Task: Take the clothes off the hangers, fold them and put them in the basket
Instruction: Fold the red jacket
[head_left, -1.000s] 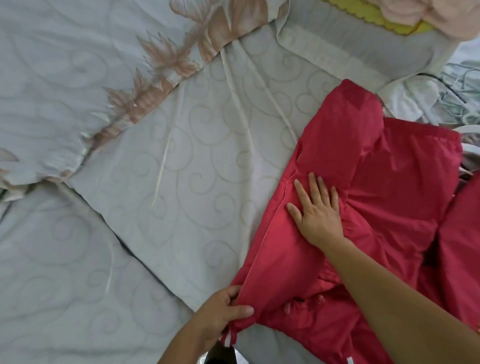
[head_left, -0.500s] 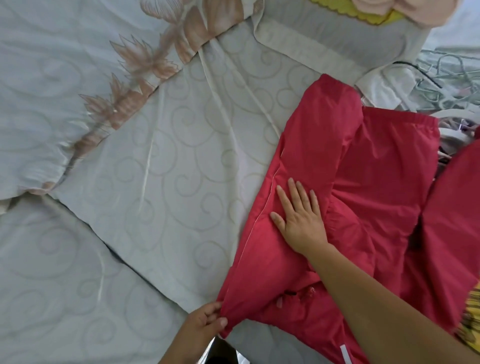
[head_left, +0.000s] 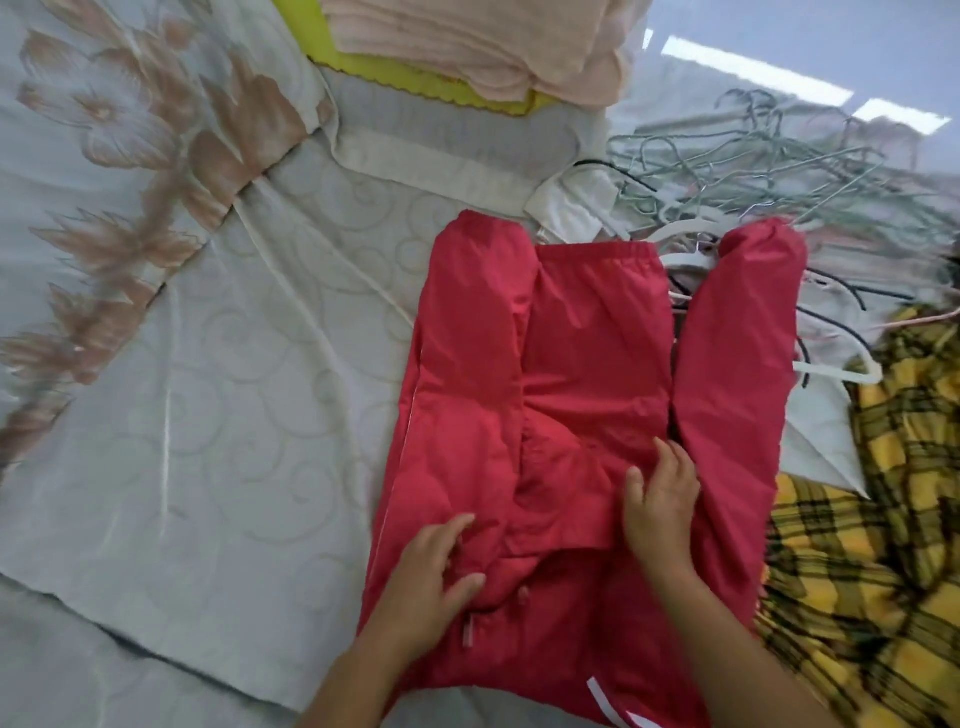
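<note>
A red jacket (head_left: 587, 364) lies flat on the bed (head_left: 249, 415) in front of me, both sleeves folded in along its sides. My left hand (head_left: 431, 577) rests flat on the lower left part of the jacket with fingers spread. My right hand (head_left: 662, 499) presses on the middle right of it, beside the right sleeve. Neither hand grips the cloth. A yellow and black plaid garment (head_left: 872, 545) lies crumpled to the right. No basket is in view.
A tangle of bare wire and white plastic hangers (head_left: 753, 171) lies beyond the jacket at the upper right. Folded pink towels (head_left: 478, 47) sit on a yellow cloth at the top. The bedspread with a flower border spreads to the left.
My left hand has let go of the jacket's lower corner and now lies flat on it. My right hand moved from the left sleeve to the right side. The right sleeve is now folded in.
</note>
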